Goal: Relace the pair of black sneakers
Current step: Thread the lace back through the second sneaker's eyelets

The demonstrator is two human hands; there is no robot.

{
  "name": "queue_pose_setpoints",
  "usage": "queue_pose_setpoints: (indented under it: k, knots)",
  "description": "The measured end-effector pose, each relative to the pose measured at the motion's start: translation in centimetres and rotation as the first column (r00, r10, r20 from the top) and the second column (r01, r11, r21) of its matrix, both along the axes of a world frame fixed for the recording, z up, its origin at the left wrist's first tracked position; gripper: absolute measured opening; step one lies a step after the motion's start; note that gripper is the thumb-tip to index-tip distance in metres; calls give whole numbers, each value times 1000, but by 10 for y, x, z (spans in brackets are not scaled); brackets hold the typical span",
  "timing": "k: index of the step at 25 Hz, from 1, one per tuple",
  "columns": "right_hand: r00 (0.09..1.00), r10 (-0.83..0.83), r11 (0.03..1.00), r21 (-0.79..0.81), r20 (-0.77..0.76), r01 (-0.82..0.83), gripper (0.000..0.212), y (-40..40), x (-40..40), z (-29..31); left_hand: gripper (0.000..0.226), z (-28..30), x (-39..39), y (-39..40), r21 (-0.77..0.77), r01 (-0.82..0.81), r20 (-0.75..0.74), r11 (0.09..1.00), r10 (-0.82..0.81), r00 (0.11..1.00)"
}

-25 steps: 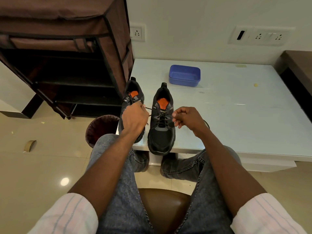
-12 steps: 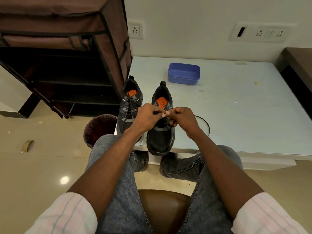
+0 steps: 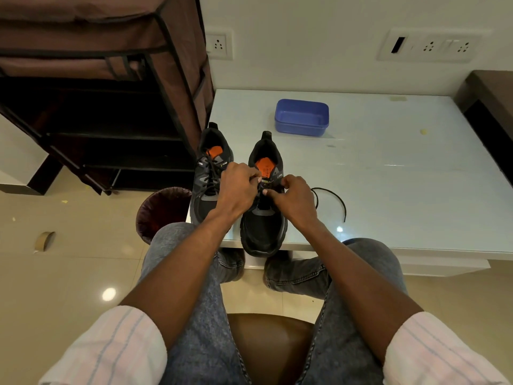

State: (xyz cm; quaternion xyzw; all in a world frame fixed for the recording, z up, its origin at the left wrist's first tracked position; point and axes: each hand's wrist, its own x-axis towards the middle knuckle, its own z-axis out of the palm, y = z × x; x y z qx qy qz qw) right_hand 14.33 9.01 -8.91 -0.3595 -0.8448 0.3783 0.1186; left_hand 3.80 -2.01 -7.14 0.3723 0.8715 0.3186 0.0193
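Lacing: right sneaker (image 3: 263, 218), at table (image 3: 388, 176) edge beside left sneaker (image 3: 209, 176).
Left hand (image 3: 236, 190): fingers pinched at the top eyelets.
Right hand (image 3: 291, 198): pinching lace (image 3: 333, 195) there.
Tip: feed the lace flat, tension even both sides.

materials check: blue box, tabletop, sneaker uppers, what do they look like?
Blue box: likely moulded plastic, semi-matte; uniform colour, rounded corners, thin rim.
Tabletop: probably glass or glossy laminate over white; it shows sharp light glints and faint reflections.
Sneakers: seemingly black knit or mesh textile with grey synthetic overlays, matte; the toe shows no shine. Insoles look orange; the lace looks like woven cord.
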Motion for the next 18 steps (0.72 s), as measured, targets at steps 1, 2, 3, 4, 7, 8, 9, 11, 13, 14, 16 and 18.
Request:
queue_pose_setpoints:
  k: [1, 2, 3, 4, 7, 8, 9, 11, 13, 14, 16, 18]
  knots:
    - [1000, 22, 1000, 15, 20, -22, 37, -1, -1, -2, 18, -1, 0, 0, -24, 19, -18, 1000, -19, 1000]
    - [999, 37, 999, 38, 19, -38, 35, -1, -1, -1, 18, -2, 0, 1, -40, 30, -31, 999, -32, 999]
    - [999, 49, 997, 53, 9, -50, 33, 0, -1, -2, 18, -3, 1, 2, -56, 33, -35, 998, -35, 999]
    - [998, 60, 996, 66, 1, -60, 30, -1, 0, -1, 19, -5, 1, 3, -68, 37, -35, 997, -39, 999]
    - [998, 65, 995, 74, -7, -64, 27, 1, 1, 1, 19, -9, 4, 9, -66, 48, -7, 997, -48, 999]
    - [998, 64, 995, 73, -4, -64, 27, 1, 2, 2, 18, -11, 3, 10, -47, 58, 18, 997, -58, 998]
    - [998, 63, 995, 73, 1, -63, 27, 2, 2, 2, 17, -11, 3, 12, -18, 71, 53, 997, -70, 996]
    - [998, 68, 994, 81, 6, -68, 27, 4, 3, 1, 15, -12, 2, 14, 57, 70, 145, 996, -77, 986]
    - [997, 82, 993, 85, 3, -82, 28, 4, 3, 0, 10, -13, 2, 13, 100, 22, 204, 995, -42, 978]
    - [996, 90, 992, 86, 3, -90, 28, 3, 3, 0, 11, -14, 1, 13, 98, -5, 209, 995, -16, 978]
    - [995, 100, 991, 84, 7, -100, 27, 1, 4, 2, 15, -18, 1, 13, 59, -24, 198, 998, 12, 980]
    - [994, 105, 990, 91, 10, -105, 26, 2, 5, 2, 17, -18, 2, 15, 41, -15, 177, 999, 8, 984]
